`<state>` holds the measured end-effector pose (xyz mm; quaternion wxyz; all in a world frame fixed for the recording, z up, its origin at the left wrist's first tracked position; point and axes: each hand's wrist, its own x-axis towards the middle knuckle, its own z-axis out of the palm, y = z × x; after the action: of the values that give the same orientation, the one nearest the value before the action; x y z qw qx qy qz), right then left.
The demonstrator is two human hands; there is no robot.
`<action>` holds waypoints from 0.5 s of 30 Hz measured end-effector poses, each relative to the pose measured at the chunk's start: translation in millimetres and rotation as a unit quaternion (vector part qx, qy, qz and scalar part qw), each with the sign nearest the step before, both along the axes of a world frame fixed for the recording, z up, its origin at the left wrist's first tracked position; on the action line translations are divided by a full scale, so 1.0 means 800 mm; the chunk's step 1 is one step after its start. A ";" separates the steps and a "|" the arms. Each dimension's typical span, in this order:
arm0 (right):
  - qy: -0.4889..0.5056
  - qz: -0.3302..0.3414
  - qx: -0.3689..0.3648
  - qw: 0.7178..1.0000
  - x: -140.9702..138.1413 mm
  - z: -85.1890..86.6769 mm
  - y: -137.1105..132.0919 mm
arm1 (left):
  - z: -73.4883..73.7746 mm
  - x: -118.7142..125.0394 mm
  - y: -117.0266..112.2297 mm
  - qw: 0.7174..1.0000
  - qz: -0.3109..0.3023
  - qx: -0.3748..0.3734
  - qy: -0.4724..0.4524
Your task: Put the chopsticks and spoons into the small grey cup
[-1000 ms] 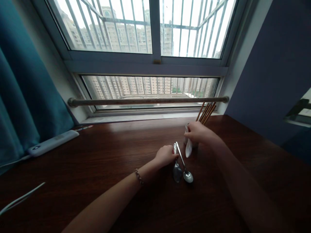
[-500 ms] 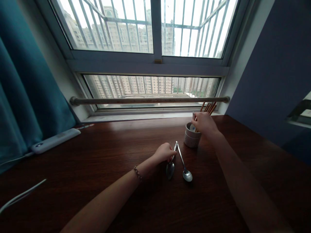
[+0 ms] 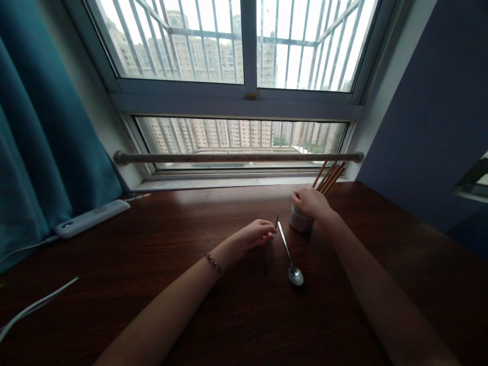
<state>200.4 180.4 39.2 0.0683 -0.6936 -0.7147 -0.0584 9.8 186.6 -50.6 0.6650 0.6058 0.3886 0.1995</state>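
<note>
My left hand (image 3: 263, 233) is closed in a pinch on the thin handle of a metal spoon (image 3: 277, 219). That spoon is lifted and turned edge-on, and its lower part is dark and mostly hidden. Just to the right, a second metal spoon (image 3: 296, 275) lies on the table, bowl towards me. My right hand (image 3: 311, 201) is closed at the top of a pale round cup (image 3: 301, 222), covering much of its rim. What its fingers hold is hidden, apart from a tiny pale tip above them. Several wooden chopsticks (image 3: 332, 178) lean out of the cup behind this hand.
The dark wooden table (image 3: 183, 223) reaches to the window sill. A white power strip (image 3: 93, 218) lies at the left by the blue curtain (image 3: 57, 127), and a white cable (image 3: 41, 301) nearer me. A horizontal rail (image 3: 236, 158) crosses in front of the window.
My right hand has come down to the cup's rim, covering the pale thing seen inside. My left hand has raised and turned its spoon, apart from the other spoon.
</note>
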 end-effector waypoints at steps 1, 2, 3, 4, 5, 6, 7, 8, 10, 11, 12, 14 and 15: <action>0.006 0.005 -0.007 1.000 0.001 0.000 0.001 | 0.001 0.000 0.000 0.999 -0.002 -0.010 -0.031; 0.012 0.010 -0.013 1.000 0.002 0.001 0.002 | 0.003 0.000 -0.001 0.998 -0.005 -0.020 -0.062; 0.017 0.015 -0.018 1.000 0.004 0.003 0.003 | 0.004 -0.001 -0.001 0.995 -0.006 -0.031 -0.092; 0.022 0.016 -0.020 0.999 0.006 0.005 0.004 | 0.005 -0.001 -0.001 0.992 -0.004 -0.038 -0.118; 0.027 0.014 -0.019 0.999 0.009 0.009 0.004 | 0.006 -0.001 0.000 0.989 0.001 -0.044 -0.143; 0.030 0.007 -0.015 0.999 0.012 0.014 0.003 | 0.008 -0.001 0.000 0.985 0.006 -0.048 -0.166; 0.031 -0.003 -0.006 0.999 0.014 0.020 0.001 | 0.011 -0.001 0.000 0.981 0.013 -0.051 -0.188; 0.031 -0.015 0.006 0.999 0.017 0.027 -0.003 | 0.016 -0.001 -0.001 0.977 0.022 -0.051 -0.208; 0.025 -0.032 0.033 0.999 0.018 0.043 -0.016 | 0.030 -0.001 -0.001 0.968 0.045 -0.040 -0.244; 0.023 -0.029 0.035 0.999 0.017 0.051 -0.025 | 0.040 -0.001 -0.001 0.963 0.060 -0.029 -0.261; 0.023 -0.016 0.019 0.999 0.014 0.058 -0.035 | 0.052 -0.001 0.000 0.958 0.076 -0.015 -0.277; 0.025 0.038 -0.078 0.996 0.000 0.065 -0.055 | 0.079 0.000 0.004 0.945 0.114 0.023 -0.305; 0.021 0.063 -0.143 0.988 -0.009 0.065 -0.063 | 0.093 0.000 0.007 0.938 0.135 0.046 -0.317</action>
<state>192.9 130.4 90.9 -0.0128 -0.6511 -0.7563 0.0630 10.1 192.1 23.8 0.6919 0.4828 0.2267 0.4866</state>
